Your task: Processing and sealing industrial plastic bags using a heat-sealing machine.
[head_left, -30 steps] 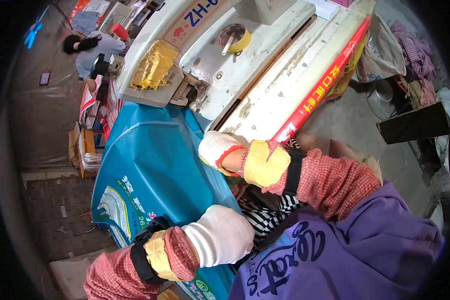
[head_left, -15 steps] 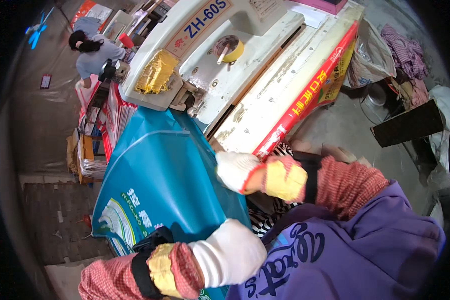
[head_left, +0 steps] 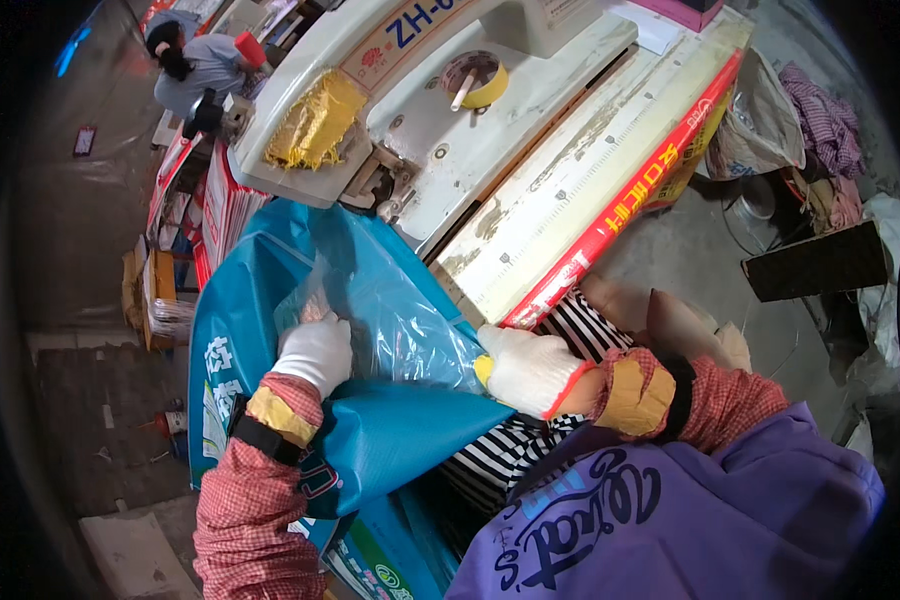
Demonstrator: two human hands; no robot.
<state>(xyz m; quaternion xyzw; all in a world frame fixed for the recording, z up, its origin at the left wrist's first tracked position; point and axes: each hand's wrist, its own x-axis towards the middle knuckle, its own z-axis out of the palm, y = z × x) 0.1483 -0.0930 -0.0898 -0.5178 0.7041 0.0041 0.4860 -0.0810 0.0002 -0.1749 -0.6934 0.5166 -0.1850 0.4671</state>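
A large blue woven-plastic sack (head_left: pixel 410 425) lies across my lap, its mouth spread so that a clear plastic liner (head_left: pixel 410 335) shows inside. My left hand (head_left: pixel 315 352), in a white glove, is at the far side of the mouth, fingers closed on the liner; film partly covers the fingertips. At the sack's right corner my gloved right hand (head_left: pixel 532 370) is closed around the edge of the mouth. Beyond the sack stands a pale sewing machine (head_left: pixel 320 150), its needle end above the sack's far edge.
A tape roll (head_left: pixel 480 80) lies on the machine bed. The white worktable (head_left: pixel 530 220) has a red-and-yellow strip along its edge. Stacked red-and-white sacks (head_left: pixel 232 200) stand at left, near another person (head_left: pixel 195 75). A dark board (head_left: pixel 815 250) and a white bag (head_left: pixel 755 125) are at right.
My left hand has moved up and away from my body onto the sack's mouth. The mouth now gapes, exposing the clear liner. My right hand has shifted slightly right and nearer.
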